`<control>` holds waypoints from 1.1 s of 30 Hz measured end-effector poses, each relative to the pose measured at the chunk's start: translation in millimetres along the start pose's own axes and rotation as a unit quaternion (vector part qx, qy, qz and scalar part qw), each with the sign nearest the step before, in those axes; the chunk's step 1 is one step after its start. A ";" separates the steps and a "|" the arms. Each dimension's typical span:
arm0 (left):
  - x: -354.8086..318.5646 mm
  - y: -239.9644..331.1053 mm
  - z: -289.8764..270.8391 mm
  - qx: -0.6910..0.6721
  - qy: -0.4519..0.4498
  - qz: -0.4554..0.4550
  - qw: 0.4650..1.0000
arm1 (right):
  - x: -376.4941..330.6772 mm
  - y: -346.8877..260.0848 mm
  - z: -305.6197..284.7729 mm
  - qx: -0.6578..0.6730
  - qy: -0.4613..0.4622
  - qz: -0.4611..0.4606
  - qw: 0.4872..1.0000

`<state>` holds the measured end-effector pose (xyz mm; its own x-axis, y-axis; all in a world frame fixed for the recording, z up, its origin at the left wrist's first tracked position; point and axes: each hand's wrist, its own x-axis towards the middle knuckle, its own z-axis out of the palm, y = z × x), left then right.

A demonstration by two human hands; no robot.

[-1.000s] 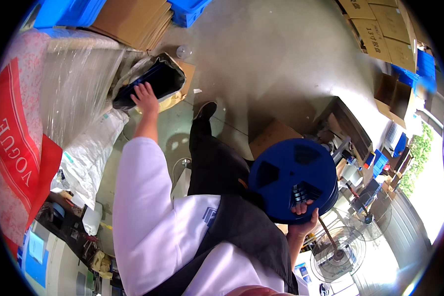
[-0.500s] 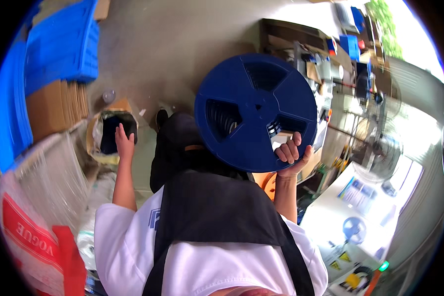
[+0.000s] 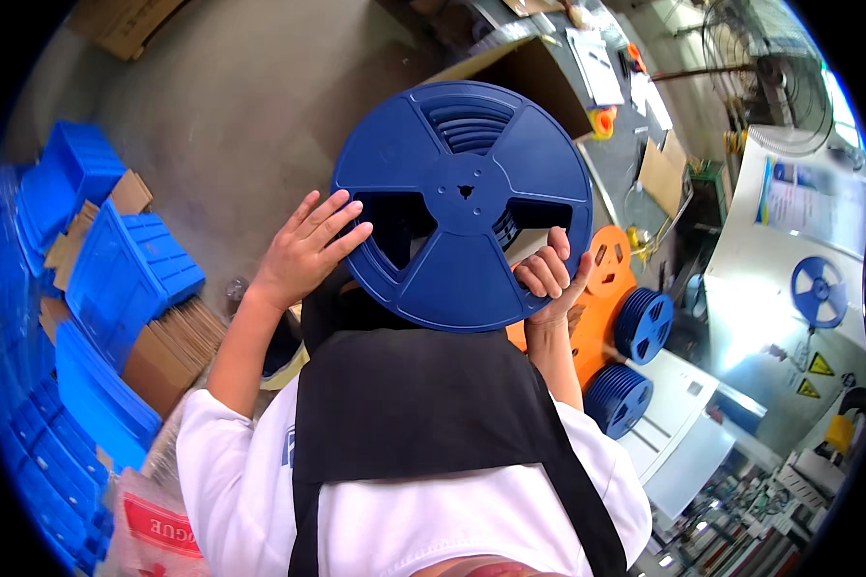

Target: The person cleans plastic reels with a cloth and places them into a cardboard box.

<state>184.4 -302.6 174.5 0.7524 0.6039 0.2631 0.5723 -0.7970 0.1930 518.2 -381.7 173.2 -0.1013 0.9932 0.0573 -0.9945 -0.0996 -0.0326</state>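
Note:
A large blue plastic reel point(image 3: 462, 204) with three cut-out windows is held up flat in front of me, near the middle of the view. My right hand point(image 3: 548, 274) grips its lower right rim, fingers curled through one window. My left hand point(image 3: 308, 248) rests with spread fingers against the reel's left rim. Below it I see my white shirt and black apron.
Blue plastic crates point(image 3: 115, 279) and flattened cardboard point(image 3: 168, 351) are stacked on the left. An orange reel point(image 3: 606, 269) and stacks of blue reels point(image 3: 643, 325) stand at the right beside a white machine point(image 3: 789, 288). A fan point(image 3: 765, 72) stands top right. Grey concrete floor lies behind.
My left hand has left the dark object in the cardboard box and come up onto the reel's left rim. The view has swung round and the reel is nearer the centre.

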 end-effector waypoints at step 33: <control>220.7 0.7 161.1 -0.130 -0.242 0.162 0.948 | -39.5 10.8 -39.7 -0.019 0.055 -0.295 0.954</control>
<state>403.4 -169.0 80.5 0.9723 0.2095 -0.1040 0.2339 -0.8773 0.4191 512.6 -419.6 131.0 0.4809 0.8763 -0.0288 -0.8758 0.4785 -0.0639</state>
